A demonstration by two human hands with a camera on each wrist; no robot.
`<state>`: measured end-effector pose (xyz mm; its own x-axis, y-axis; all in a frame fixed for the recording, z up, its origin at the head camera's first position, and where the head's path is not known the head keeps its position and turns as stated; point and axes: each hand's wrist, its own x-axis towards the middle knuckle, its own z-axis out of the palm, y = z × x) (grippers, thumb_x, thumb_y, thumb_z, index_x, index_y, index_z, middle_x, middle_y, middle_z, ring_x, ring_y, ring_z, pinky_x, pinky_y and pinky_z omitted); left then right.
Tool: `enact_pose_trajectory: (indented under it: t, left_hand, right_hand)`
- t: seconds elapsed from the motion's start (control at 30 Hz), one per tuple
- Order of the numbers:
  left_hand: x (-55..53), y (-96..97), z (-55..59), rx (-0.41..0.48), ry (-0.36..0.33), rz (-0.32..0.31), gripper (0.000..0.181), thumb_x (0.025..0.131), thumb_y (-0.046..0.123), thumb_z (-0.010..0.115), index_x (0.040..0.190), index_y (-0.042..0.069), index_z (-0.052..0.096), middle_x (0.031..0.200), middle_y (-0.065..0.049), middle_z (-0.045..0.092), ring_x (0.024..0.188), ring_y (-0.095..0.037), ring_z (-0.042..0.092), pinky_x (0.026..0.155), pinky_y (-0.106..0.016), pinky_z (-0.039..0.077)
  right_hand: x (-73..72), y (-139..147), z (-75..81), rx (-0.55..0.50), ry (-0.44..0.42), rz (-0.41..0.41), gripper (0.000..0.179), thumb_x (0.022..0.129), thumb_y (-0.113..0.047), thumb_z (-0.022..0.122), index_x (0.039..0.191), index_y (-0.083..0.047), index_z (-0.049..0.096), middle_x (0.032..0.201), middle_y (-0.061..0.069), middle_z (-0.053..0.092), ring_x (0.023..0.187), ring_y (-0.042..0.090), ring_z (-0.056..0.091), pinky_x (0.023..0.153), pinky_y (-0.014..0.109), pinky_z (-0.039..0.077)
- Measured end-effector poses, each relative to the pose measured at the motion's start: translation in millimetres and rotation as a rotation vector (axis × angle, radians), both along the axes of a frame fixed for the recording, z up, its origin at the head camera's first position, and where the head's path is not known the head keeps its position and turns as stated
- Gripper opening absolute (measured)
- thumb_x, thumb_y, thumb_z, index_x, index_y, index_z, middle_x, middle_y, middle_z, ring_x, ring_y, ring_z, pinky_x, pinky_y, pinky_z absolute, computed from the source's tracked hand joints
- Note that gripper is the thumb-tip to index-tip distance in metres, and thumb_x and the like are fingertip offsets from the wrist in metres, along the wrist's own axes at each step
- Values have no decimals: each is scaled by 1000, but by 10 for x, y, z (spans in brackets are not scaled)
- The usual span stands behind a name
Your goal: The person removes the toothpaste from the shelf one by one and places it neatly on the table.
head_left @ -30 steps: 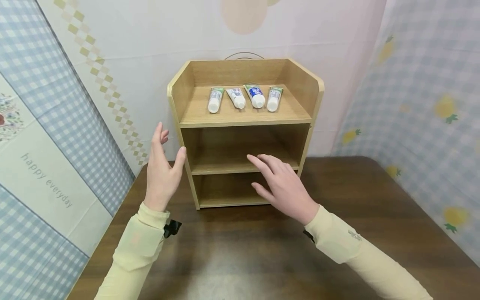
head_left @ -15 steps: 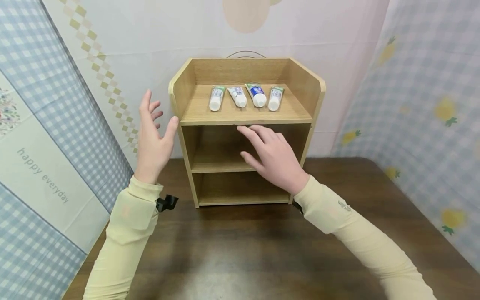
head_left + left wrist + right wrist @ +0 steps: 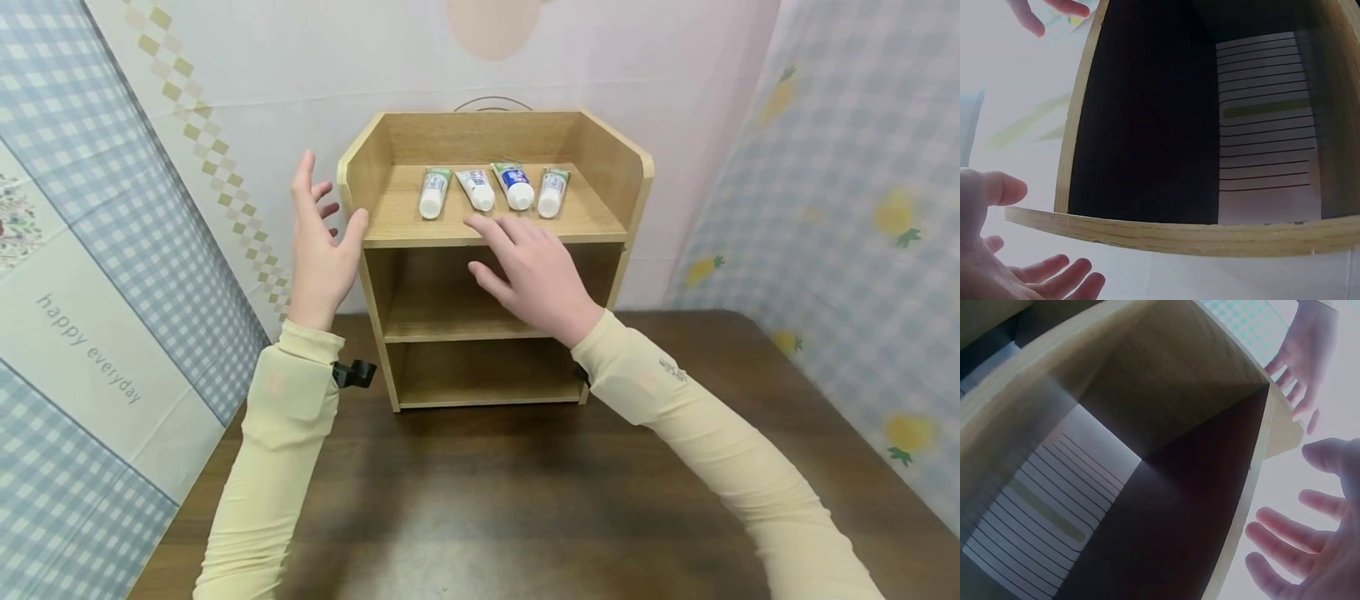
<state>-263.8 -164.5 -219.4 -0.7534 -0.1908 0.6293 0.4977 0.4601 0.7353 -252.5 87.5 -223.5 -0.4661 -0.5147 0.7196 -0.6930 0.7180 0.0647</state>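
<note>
Several white-capped squeeze tubes lie in a row on the top shelf of a wooden shelf unit. From left to right they are a green-and-white tube, a white tube, a blue-and-white tube and another green-and-white tube. My right hand, fingers relaxed and holding nothing, hovers before the top shelf's front edge, just below the tubes. My left hand is raised with spread fingers by the unit's left side panel; contact with it cannot be told. Both wrist views show the hands near the unit's edges, without the tubes.
The unit has two lower compartments and stands on a dark wooden table. Patterned cloth hangs on the right, and checked cloth on the left. A pale cloth wall is behind.
Both hands have risen and moved forward toward the top shelf. The right hand has also shifted slightly left. The tubes lie as before.
</note>
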Motion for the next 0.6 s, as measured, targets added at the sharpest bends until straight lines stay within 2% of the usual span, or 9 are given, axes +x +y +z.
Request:
enact_pose_trajectory:
  t: [0.2,0.33,0.43,0.6]
  left_hand:
    - [-52,39,50,-20,6,6,69,93,21,52,149,46,20,146,-1,44,113,-20,54,88,-35,45]
    - [-103,58,90,-53,52,39,57,93,20,51,146,38,38,146,8,46,110,-19,55,86,-33,46]
    - [-148,64,93,-62,106,70,50,93,15,52,140,29,49,144,14,48,111,-16,57,87,-32,47]
    - [-200,80,68,-64,152,108,49,91,8,53,136,27,53,142,15,52,120,-5,53,91,-32,48]
  right_hand:
    - [-86,-66,88,-2,6,-28,45,94,-29,58,135,-12,51,109,9,63,99,29,60,78,41,43]
    - [-164,-127,160,8,-16,-49,43,95,-29,55,134,-12,52,103,9,63,92,27,59,75,40,42]
    - [-226,-159,199,11,-56,-62,42,95,-28,53,134,-12,52,105,8,64,91,25,59,78,40,41]
    - [-281,-187,209,11,-107,-73,41,95,-28,53,133,-13,52,102,8,64,90,25,58,80,41,41]
